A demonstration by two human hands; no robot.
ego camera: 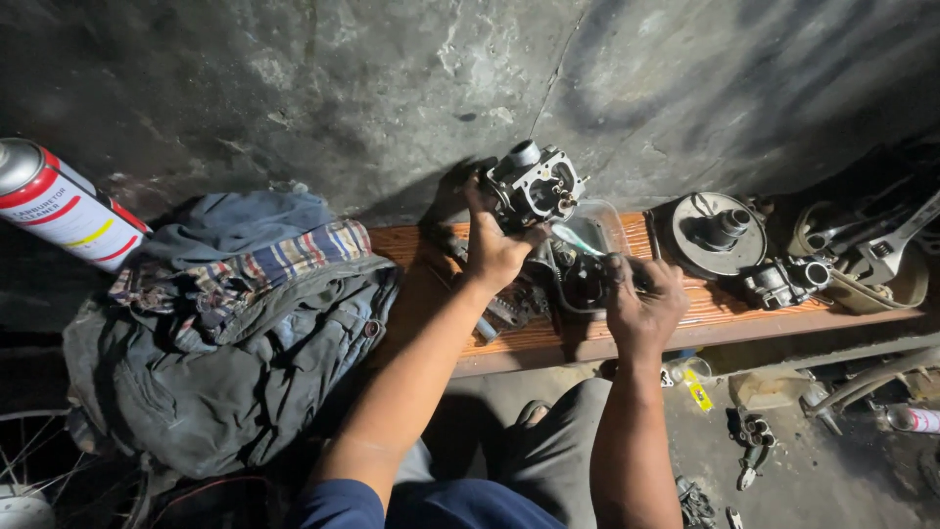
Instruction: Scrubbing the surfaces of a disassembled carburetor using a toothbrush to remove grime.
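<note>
Spray can (61,204): far left, lying tilted.
Clothes pile (230,323): beside it, on the bench's left end.
Your left hand (495,247): fingers closed round the carburettor (534,182), held above the wooden bench (529,338).
Your right hand (641,299): fingers curled on a small dark part (586,284); grip width unclear.
Round metal housing (710,233): right, on the bench.

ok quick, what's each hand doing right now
left hand: closed on the carburetor body, held up over the wooden bench.
right hand: fingers curled around a small dark part; which part cannot be told.
</note>
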